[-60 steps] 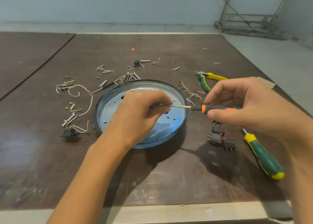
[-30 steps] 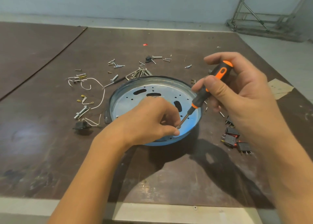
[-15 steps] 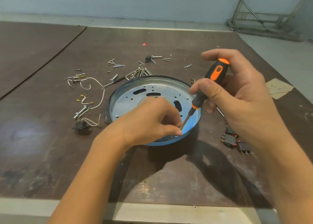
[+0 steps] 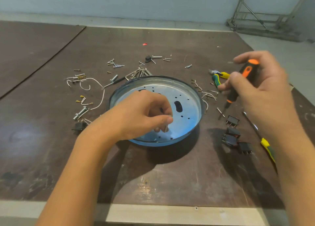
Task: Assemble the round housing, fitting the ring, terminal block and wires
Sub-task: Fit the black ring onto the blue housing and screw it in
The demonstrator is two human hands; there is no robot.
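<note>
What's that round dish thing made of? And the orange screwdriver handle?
The round housing looks like thin sheet metal: shiny, silvery-blue, with punched holes. The screwdriver handle in the right hand looks like black and orange plastic or rubber, fairly matte.

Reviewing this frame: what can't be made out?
Head view:
The small pale part pinched by the left hand over the round housing: mostly hidden by fingers.
The orange screwdriver tip in the right hand: blurred.
The green-yellow screwdriver handle: hidden behind the right forearm.
The loose screws: too small to type.
</note>
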